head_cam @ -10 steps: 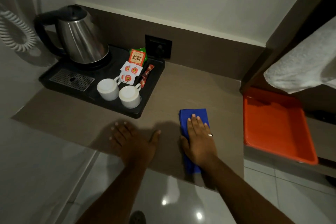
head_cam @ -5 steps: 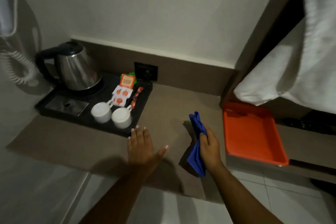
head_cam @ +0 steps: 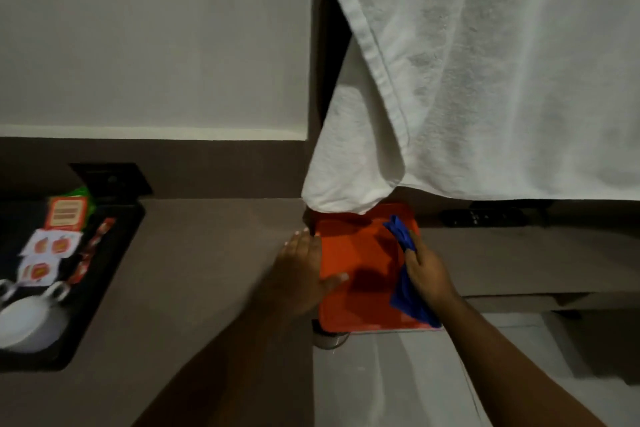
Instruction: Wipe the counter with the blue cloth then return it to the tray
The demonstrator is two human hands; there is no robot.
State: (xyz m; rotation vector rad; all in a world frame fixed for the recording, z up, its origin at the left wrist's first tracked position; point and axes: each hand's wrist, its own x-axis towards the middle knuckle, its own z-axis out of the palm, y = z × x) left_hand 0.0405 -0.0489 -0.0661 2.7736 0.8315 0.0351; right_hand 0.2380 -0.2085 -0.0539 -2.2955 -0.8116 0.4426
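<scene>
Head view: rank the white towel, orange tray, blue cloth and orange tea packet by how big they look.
1. white towel, by far largest, though it hangs nearer the camera.
2. orange tray.
3. blue cloth, bunched in the right hand.
4. orange tea packet, smallest.

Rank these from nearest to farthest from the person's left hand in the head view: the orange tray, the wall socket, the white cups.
From the left hand:
1. Orange tray: touching it, on the hand's right.
2. White cups: far left, on the black tray.
3. Wall socket: up and left, on the backsplash.
The last two are nearly level; that order is uncertain.
</scene>
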